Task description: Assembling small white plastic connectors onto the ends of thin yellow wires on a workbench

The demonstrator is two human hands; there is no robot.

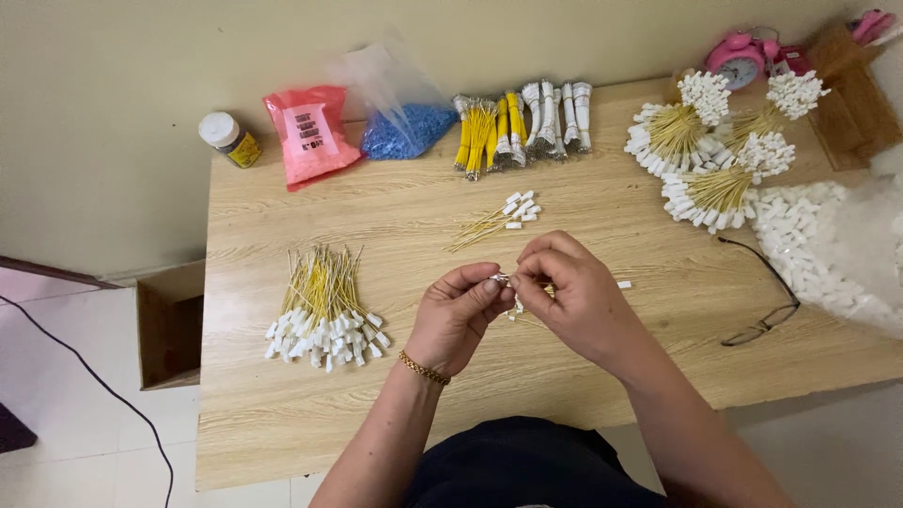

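Hands point(513, 287) — white connector point(503, 278) pinched between

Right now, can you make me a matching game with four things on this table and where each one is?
Things:
1. Small jar with white lid
2. Eyeglasses
3. Pink alarm clock
4. Loose pile of yellow wires with white ends

Places:
A. Far right corner of the table
B. Near the table's left side, beside the left hand
C. Far left corner, next to the pink bag
D. Right of the right hand, by the heap of white pieces

Pairs: 1-C, 2-D, 3-A, 4-B
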